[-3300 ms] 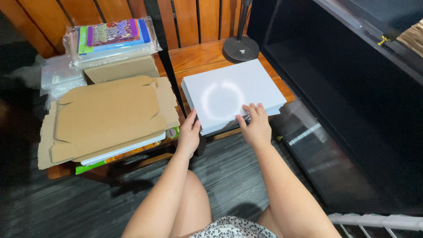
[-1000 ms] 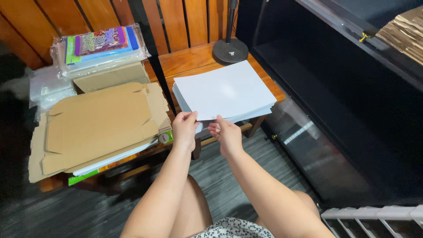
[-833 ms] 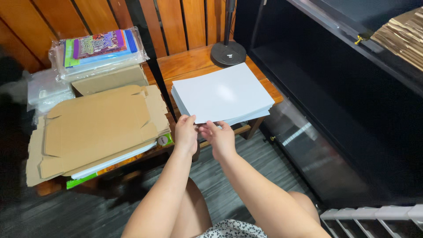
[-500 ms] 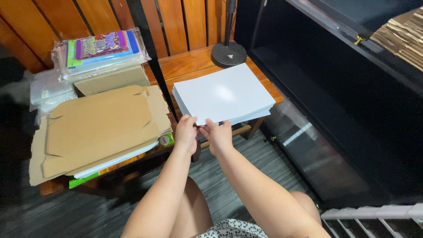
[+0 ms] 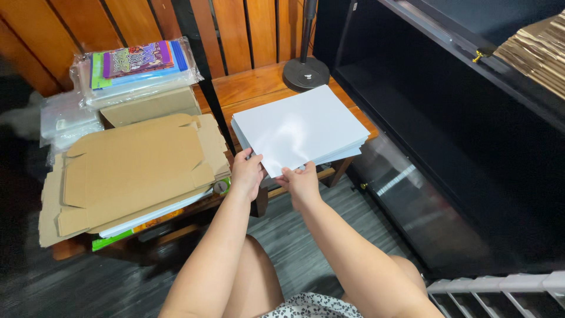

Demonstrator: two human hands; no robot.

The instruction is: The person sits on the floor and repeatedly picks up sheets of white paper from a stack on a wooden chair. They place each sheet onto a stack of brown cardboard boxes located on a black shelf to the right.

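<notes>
Hands (image 5: pixel 276 176) have closed together on the paper stack's (image 5: pixel 300 126) near corner.

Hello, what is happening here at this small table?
A seated person holds the near corner of a stack of white sheets with both hands: the left hand and the right hand pinch its edge. The stack lies on a wooden table, near a black lamp base. To the left lie flattened cardboard boxes and a wrapped pack of coloured paper.
</notes>
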